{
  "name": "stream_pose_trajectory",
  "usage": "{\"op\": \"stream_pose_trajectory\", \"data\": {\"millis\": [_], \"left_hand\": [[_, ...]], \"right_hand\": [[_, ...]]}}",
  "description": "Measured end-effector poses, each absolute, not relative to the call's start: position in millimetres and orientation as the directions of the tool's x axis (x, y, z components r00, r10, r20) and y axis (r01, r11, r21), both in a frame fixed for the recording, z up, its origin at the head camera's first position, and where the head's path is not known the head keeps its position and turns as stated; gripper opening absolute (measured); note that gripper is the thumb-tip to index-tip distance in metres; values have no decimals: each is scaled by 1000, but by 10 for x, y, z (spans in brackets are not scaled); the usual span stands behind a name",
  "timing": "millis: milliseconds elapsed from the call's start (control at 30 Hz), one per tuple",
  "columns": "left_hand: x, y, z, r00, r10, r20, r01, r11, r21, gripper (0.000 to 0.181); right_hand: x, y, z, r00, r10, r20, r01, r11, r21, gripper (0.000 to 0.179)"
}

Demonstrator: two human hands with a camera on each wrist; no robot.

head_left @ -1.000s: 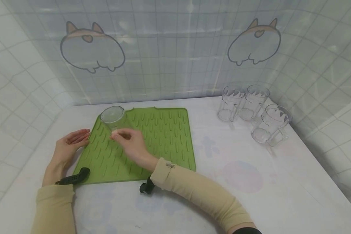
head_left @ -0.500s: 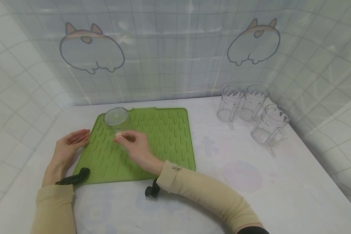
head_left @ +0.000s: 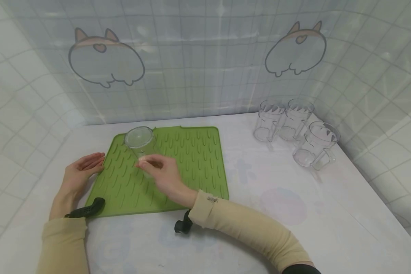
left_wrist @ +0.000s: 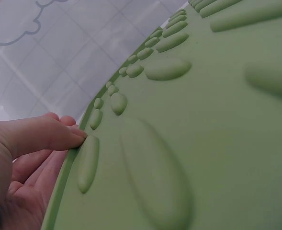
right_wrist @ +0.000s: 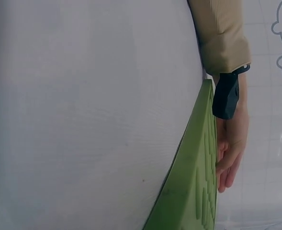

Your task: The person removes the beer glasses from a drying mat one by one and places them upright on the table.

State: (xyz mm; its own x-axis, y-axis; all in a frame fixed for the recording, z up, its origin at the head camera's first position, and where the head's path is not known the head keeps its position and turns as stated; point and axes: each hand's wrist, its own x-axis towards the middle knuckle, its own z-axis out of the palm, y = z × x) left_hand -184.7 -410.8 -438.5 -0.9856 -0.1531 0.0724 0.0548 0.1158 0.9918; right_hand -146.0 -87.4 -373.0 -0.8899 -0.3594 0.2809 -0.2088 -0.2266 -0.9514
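A clear glass mug (head_left: 139, 138) stands bottom up over the left part of a green ridged mat (head_left: 188, 171), its round base facing upward. My right hand (head_left: 164, 173) pinches the mug at its near side with thumb and fingers, and covers the handle. The mug's lower rim is hard to make out against the mat. My left hand (head_left: 80, 171) lies at the mat's left edge, its thumb (left_wrist: 71, 136) touching the raised border while the relaxed fingers lie outside it. The right wrist view shows the table, the mat's side and the left hand, but neither the mug nor my right hand.
Three more clear mugs, a left one (head_left: 268, 121), a middle one (head_left: 295, 121) and a front one (head_left: 315, 146), stand upright at the back right of the white table (head_left: 260, 236). A tiled wall curtain (head_left: 198, 68) closes off the back and sides.
My right hand and the upturned mug have shifted slightly to the right and toward me over the mat. The left hand keeps its place at the mat's edge.
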Motion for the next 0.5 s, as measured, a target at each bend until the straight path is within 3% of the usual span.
{"op": "stream_pose_trajectory", "data": {"millis": [500], "left_hand": [[-1810,-4063,-4400,-982,-168,90,74,99,992,63]], "right_hand": [[-1310,-667,-3611,-886,-371,278,-208,-217,-954,18]]}}
